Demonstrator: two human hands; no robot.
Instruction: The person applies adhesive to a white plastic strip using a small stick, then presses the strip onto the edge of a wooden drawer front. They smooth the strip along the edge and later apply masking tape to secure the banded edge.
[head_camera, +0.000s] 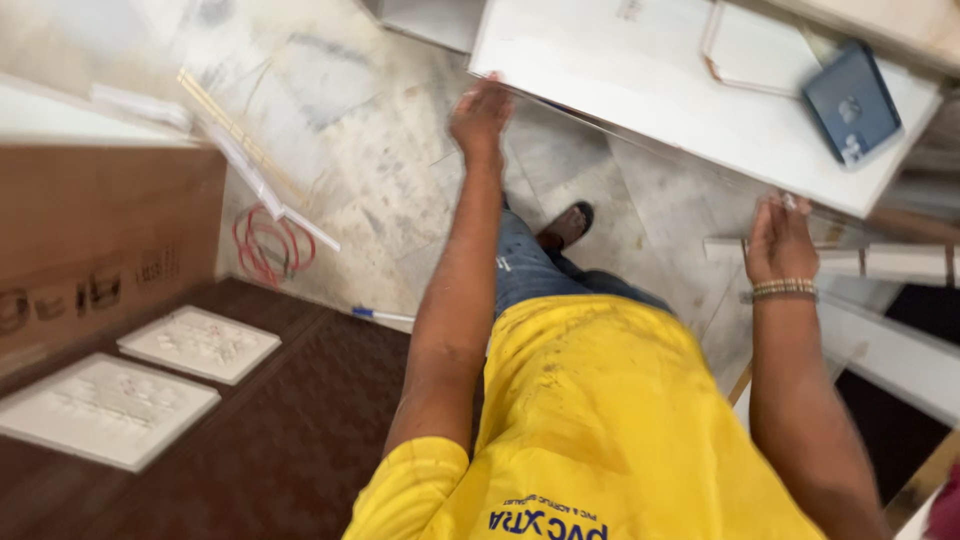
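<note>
Marble floor (360, 170), hands (480, 115) gripping flat white board (640, 70)

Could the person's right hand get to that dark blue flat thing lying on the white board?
Probably yes. The right hand grips the white board's near edge, and the dark blue flat thing lies just beyond on top, nothing between them; the hand would have to let go first.

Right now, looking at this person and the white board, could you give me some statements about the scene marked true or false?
1. Both hands grip the large white flat board by its near edge. True: left hand, right hand.
2. A dark blue phone-like slab lies on the board. True.
3. The right wrist is bare. False: it wears a beaded bracelet.
4. The coil of red wire sits on the board. False: it lies on the marble floor.
5. The person's shirt is green. False: yellow shirt.
</note>
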